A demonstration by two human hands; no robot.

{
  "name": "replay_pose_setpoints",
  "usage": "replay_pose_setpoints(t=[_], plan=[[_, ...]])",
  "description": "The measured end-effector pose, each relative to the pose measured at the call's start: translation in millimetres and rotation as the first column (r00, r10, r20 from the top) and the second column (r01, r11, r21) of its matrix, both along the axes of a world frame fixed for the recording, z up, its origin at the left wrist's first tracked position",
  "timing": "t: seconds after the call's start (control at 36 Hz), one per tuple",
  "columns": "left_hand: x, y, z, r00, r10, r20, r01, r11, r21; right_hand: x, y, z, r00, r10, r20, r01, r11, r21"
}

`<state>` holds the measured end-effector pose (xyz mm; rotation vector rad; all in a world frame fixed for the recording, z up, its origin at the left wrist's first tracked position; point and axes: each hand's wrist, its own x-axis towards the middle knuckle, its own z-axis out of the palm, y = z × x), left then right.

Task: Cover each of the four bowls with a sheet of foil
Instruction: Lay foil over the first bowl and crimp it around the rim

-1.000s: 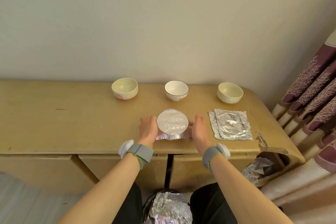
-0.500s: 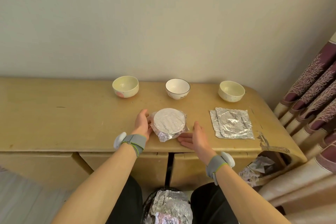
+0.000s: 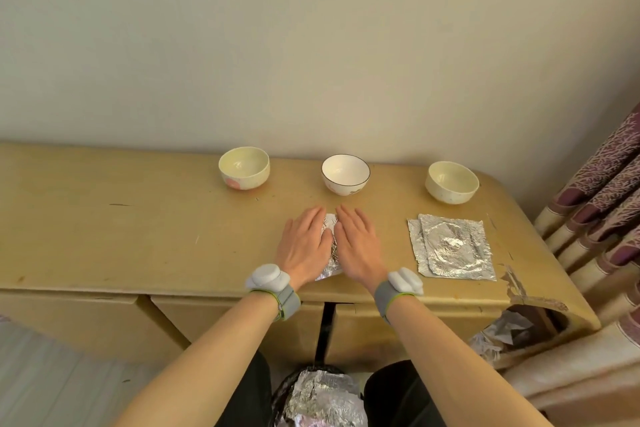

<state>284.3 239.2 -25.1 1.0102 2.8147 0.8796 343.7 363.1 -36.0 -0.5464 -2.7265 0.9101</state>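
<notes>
My left hand (image 3: 304, 243) and my right hand (image 3: 356, 243) lie palm down, side by side, over the foil-covered bowl (image 3: 330, 230) near the table's front edge. They hide almost all of it; only a strip of crinkled foil shows between them, plus a corner at the bottom. Three uncovered bowls stand in a row at the back: a cream one (image 3: 243, 172) at left, a white dark-rimmed one (image 3: 345, 174) in the middle, another cream one (image 3: 451, 185) at right. Flat foil sheets (image 3: 453, 246) lie stacked to the right of my hands.
The yellow wooden table (image 3: 138, 225) stands against a plain wall; its front right corner (image 3: 530, 291) is chipped. A patterned curtain (image 3: 606, 201) hangs at the right. Crumpled foil (image 3: 322, 399) sits in a bag below, between my knees.
My hands left the sides of the covered bowl and came together on top of it, palms down. The foil top that showed before is now hidden under them.
</notes>
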Motion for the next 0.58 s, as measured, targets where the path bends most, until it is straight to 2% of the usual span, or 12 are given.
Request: replay_pose_setpoints(t=[0.25,0.58], plan=[[4.8,-4.1,-6.2,0.996,0.012,0.089,-0.03,0.979,0.201,1.9,-0.6,-2.3,0.995,-0.027,-0.098,0.003,0.972,-0.236],[1.1,-7.4,-9.5,0.99,-0.019,0.14,-0.019,0.964,0.266,4.8,-3.2,3.0,0.994,-0.044,-0.096,0.003,0.92,-0.392]])
